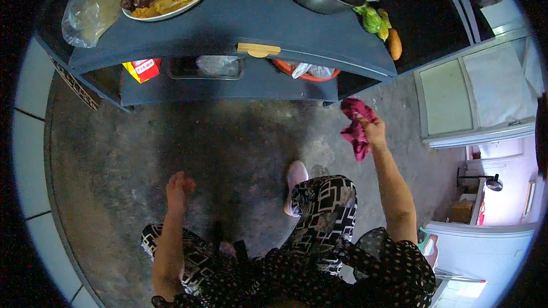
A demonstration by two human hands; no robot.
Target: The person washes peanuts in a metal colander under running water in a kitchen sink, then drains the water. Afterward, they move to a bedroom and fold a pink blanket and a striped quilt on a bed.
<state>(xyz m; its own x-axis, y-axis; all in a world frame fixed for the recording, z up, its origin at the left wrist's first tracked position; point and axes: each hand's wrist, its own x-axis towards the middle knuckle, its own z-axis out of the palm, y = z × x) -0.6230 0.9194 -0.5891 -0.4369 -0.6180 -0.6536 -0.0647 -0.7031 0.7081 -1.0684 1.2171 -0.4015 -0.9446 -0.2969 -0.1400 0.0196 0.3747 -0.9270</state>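
My right hand (pixel 374 132) is closed around a crumpled dark pink cloth (pixel 356 130), held out over the floor just in front of the cabinet's right corner. The cloth hangs above and below my fingers. Lower and to the left, my left hand (pixel 180 185) hangs over the floor beside my knee. Its fingers look curled in, slightly blurred, and no object shows in them. It touches nothing.
Ahead stands a dark grey cabinet (pixel 240 25) with a plate of food (pixel 181 8), a plastic bag (pixel 91 17), a metal bowl (pixel 319 0) and vegetables (pixel 371 21) on top. Its lower shelf holds a tray (pixel 182 69) and a red basin (pixel 328 78). A doorway (pixel 499 165) opens right.
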